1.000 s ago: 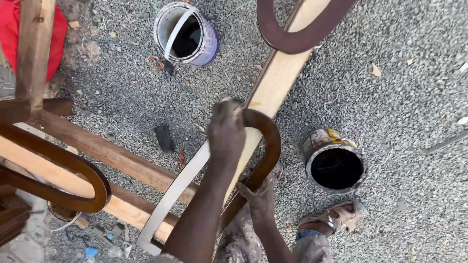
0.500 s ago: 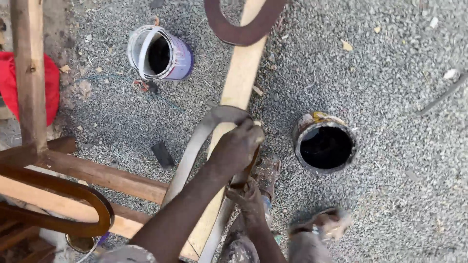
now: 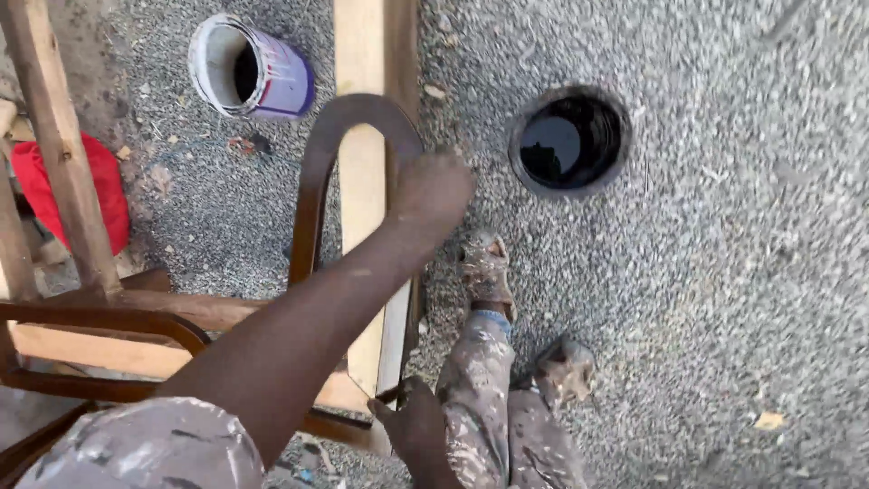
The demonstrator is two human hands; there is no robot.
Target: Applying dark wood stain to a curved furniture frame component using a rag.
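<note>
A curved, arch-shaped wooden piece (image 3: pixel 315 177), stained dark brown, lies over a pale plank (image 3: pixel 364 190) on the gravel. My left hand (image 3: pixel 433 192) reaches out from the lower left and grips the right side of the arch near its top; it is blurred. My right hand (image 3: pixel 409 427) is low in the view by the arch's lower end. It is closed around a thin dark handle, seemingly a brush. An open tin of dark stain (image 3: pixel 568 140) stands to the right of the plank.
A white and purple can (image 3: pixel 252 68) lies on its side at the upper left. A rough wooden frame (image 3: pixel 63 172) with dark curved parts and a red cloth (image 3: pixel 50 186) fill the left. My stained shoes (image 3: pixel 486 267) stand beside the plank.
The view has swung and come closer, so the plank now runs straight up. My left hand has shifted along the arch to its right side. The tin now sits higher in the view.
</note>
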